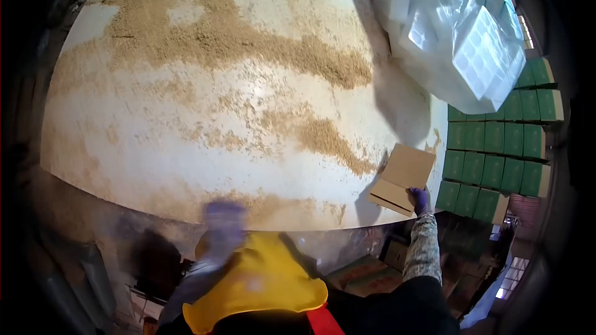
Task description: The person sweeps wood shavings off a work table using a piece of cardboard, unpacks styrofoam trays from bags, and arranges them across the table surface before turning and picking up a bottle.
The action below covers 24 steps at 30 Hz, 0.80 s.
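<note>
My right hand (420, 200), in a purple glove, grips the lower right edge of a folded brown cardboard piece (410, 166). The cardboard is tilted over the right end of a large pale table (205, 93) and has a dark slit along its lower part. My left hand (225, 220), also in a purple glove, is smeared by motion at the table's near edge, in front of my yellow apron (267, 273). Its fingers cannot be made out. Light brown shavings (248, 40) are strewn over the tabletop, thickest across its far half.
A clear plastic bag (434, 56) of white trays or boxes with round marks stands at the table's far right. Beyond the right edge, green boxes (490, 136) are stacked in several rows. Cardboard boxes (372, 273) lie below the near edge.
</note>
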Each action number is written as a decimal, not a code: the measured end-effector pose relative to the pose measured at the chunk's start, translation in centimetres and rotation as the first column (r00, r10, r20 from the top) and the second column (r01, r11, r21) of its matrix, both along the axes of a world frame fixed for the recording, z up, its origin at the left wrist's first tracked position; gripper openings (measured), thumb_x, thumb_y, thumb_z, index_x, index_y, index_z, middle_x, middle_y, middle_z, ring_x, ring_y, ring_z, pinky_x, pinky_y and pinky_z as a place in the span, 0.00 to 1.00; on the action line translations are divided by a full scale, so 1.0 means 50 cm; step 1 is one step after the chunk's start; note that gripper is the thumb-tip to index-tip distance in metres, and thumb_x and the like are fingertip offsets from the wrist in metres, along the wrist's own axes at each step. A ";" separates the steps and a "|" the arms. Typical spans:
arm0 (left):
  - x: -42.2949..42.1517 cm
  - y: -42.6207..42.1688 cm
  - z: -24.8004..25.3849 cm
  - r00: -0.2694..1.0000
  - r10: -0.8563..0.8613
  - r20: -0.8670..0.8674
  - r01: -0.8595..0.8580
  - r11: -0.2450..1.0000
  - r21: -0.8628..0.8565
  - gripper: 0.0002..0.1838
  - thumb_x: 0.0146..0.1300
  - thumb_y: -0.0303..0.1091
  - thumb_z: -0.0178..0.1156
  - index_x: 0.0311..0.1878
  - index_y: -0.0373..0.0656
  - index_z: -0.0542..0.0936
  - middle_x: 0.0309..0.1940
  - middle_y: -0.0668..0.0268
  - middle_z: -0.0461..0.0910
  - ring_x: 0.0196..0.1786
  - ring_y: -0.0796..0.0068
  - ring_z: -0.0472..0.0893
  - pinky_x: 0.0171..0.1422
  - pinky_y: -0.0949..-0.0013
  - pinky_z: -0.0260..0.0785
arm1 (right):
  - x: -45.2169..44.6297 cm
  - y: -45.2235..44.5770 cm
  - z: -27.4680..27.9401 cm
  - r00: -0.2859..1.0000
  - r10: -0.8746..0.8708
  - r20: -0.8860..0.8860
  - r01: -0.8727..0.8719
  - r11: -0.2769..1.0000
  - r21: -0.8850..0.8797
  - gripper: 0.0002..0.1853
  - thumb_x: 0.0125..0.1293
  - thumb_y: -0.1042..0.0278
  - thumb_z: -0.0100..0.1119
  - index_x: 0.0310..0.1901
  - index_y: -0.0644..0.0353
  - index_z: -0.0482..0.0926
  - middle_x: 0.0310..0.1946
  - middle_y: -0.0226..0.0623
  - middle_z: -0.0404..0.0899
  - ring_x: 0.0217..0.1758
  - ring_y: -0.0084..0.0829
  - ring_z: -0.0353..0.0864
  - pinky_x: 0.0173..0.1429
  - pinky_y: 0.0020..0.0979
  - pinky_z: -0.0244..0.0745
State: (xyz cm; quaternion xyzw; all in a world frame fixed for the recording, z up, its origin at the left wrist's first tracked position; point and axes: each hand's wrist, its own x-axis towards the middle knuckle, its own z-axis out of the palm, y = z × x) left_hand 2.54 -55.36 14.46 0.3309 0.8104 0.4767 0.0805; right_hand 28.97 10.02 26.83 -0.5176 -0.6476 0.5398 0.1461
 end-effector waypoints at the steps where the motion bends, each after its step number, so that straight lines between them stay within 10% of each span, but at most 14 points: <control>1: 0.064 0.095 -0.037 0.965 -0.184 0.186 0.155 0.974 0.163 0.21 0.69 0.28 0.56 0.65 0.44 0.74 0.65 0.61 0.74 0.68 0.64 0.72 0.77 0.56 0.57 | 0.046 0.019 -0.056 0.999 0.002 0.052 -0.003 1.000 0.028 0.14 0.56 0.80 0.59 0.46 0.61 0.78 0.36 0.33 0.81 0.35 0.29 0.81 0.45 0.33 0.81; 2: 0.130 0.187 -0.075 0.848 -0.374 0.375 0.246 0.905 0.347 0.19 0.72 0.34 0.55 0.65 0.48 0.75 0.69 0.64 0.72 0.72 0.64 0.69 0.81 0.54 0.50 | 0.064 0.068 -0.175 0.924 0.151 -0.351 -0.215 0.964 -0.154 0.16 0.56 0.80 0.58 0.48 0.62 0.79 0.36 0.32 0.83 0.36 0.30 0.82 0.48 0.34 0.82; 3: 0.195 0.279 -0.109 0.673 -0.526 0.520 0.268 0.829 0.491 0.19 0.75 0.41 0.53 0.66 0.53 0.76 0.72 0.66 0.71 0.75 0.65 0.66 0.84 0.52 0.44 | -0.128 -0.087 -0.116 0.981 0.049 -0.187 -0.059 0.997 -0.049 0.16 0.57 0.78 0.60 0.48 0.63 0.81 0.36 0.32 0.84 0.38 0.30 0.83 0.49 0.34 0.81; 6: 0.100 0.249 0.010 0.849 -0.523 -0.076 0.391 0.720 -0.573 0.27 0.73 0.53 0.57 0.73 0.60 0.73 0.78 0.66 0.64 0.82 0.61 0.58 0.84 0.52 0.49 | -0.438 -0.278 -0.218 0.822 0.567 -0.049 -0.529 0.729 -0.435 0.13 0.63 0.68 0.65 0.46 0.67 0.84 0.38 0.38 0.86 0.42 0.28 0.85 0.50 0.30 0.82; 8: 0.023 0.121 -0.009 0.901 -0.205 0.382 0.307 0.924 -0.228 0.32 0.73 0.54 0.59 0.76 0.56 0.69 0.80 0.62 0.61 0.83 0.55 0.56 0.81 0.57 0.59 | -0.614 -0.502 -0.279 0.568 0.820 0.068 -0.822 0.569 0.018 0.13 0.64 0.65 0.65 0.46 0.63 0.84 0.34 0.40 0.86 0.35 0.30 0.82 0.43 0.34 0.79; 10: -0.059 -0.121 -0.066 0.993 -0.108 -0.043 0.014 0.484 -0.875 0.30 0.76 0.50 0.54 0.74 0.46 0.69 0.64 0.53 0.75 0.63 0.46 0.74 0.68 0.50 0.70 | -0.708 -0.681 -0.082 0.697 0.666 -0.266 -0.692 0.529 -0.491 0.19 0.62 0.63 0.67 0.52 0.62 0.82 0.35 0.44 0.86 0.39 0.36 0.83 0.47 0.39 0.78; 11: -0.101 -0.238 -0.091 0.973 -0.179 -0.148 -0.127 0.128 -0.984 0.29 0.77 0.48 0.51 0.73 0.40 0.69 0.56 0.48 0.82 0.53 0.41 0.83 0.62 0.46 0.75 | -0.721 -0.661 -0.084 0.614 0.722 -0.319 -0.763 0.646 -0.007 0.17 0.60 0.67 0.67 0.51 0.59 0.82 0.30 0.37 0.82 0.30 0.30 0.77 0.36 0.34 0.74; 13: -0.181 -0.445 -0.026 0.686 0.424 -0.591 -0.717 0.253 -0.650 0.31 0.75 0.48 0.50 0.78 0.50 0.65 0.76 0.51 0.67 0.74 0.36 0.66 0.77 0.37 0.56 | -0.710 -0.445 -0.134 0.786 0.614 -0.064 -0.614 0.789 0.034 0.05 0.64 0.67 0.64 0.35 0.58 0.84 0.25 0.33 0.82 0.25 0.25 0.76 0.32 0.32 0.74; 14: -0.187 -0.353 0.200 0.695 0.358 -0.623 -0.570 -0.253 -0.781 0.30 0.76 0.50 0.49 0.78 0.52 0.66 0.77 0.52 0.65 0.75 0.42 0.66 0.75 0.35 0.57 | -0.704 -0.338 -0.160 0.846 0.530 0.056 -0.532 0.845 0.050 0.10 0.66 0.66 0.62 0.27 0.57 0.85 0.22 0.31 0.82 0.22 0.23 0.75 0.30 0.31 0.73; 15: -0.186 -0.452 0.209 0.622 0.410 -0.667 -0.659 -0.185 -0.729 0.33 0.74 0.53 0.50 0.77 0.51 0.67 0.78 0.54 0.65 0.78 0.48 0.65 0.79 0.37 0.55 | -0.662 -0.206 -0.199 0.806 0.580 -0.119 -0.378 0.659 0.650 0.14 0.65 0.65 0.64 0.20 0.54 0.80 0.14 0.28 0.73 0.20 0.21 0.69 0.25 0.32 0.68; 18: -0.123 -0.483 0.307 0.582 0.588 -0.561 -0.660 -0.062 -0.749 0.28 0.72 0.47 0.55 0.72 0.47 0.72 0.71 0.54 0.72 0.72 0.47 0.70 0.74 0.41 0.62 | -0.563 0.097 -0.127 0.996 -0.061 0.071 0.049 0.986 0.157 0.08 0.56 0.71 0.64 0.20 0.56 0.81 0.15 0.31 0.74 0.18 0.26 0.69 0.23 0.34 0.62; 20: -0.025 -0.501 0.221 0.699 0.414 -0.582 -0.704 0.258 -0.662 0.25 0.70 0.43 0.57 0.68 0.45 0.76 0.66 0.54 0.76 0.66 0.47 0.74 0.70 0.46 0.66 | -0.601 0.274 -0.298 0.962 -0.129 -0.239 0.148 0.987 0.063 0.07 0.56 0.72 0.64 0.22 0.56 0.83 0.16 0.34 0.76 0.18 0.27 0.71 0.23 0.34 0.65; 23: -0.032 -0.232 0.240 0.901 0.368 -0.229 -0.428 0.674 -0.603 0.18 0.60 0.37 0.67 0.54 0.45 0.84 0.42 0.58 0.85 0.46 0.53 0.83 0.58 0.48 0.71 | -0.909 0.153 -0.282 0.973 0.222 -0.060 -0.222 0.975 0.007 0.06 0.57 0.74 0.63 0.23 0.58 0.83 0.19 0.34 0.79 0.20 0.27 0.77 0.24 0.31 0.71; 24: -0.044 -0.163 0.207 0.965 0.093 -0.246 -0.200 0.867 -0.457 0.18 0.58 0.37 0.68 0.50 0.42 0.84 0.40 0.56 0.84 0.42 0.48 0.82 0.51 0.48 0.72 | -1.012 0.018 -0.226 0.807 0.510 0.299 -0.591 0.690 0.418 0.06 0.57 0.69 0.65 0.25 0.58 0.84 0.21 0.38 0.81 0.25 0.35 0.81 0.28 0.36 0.75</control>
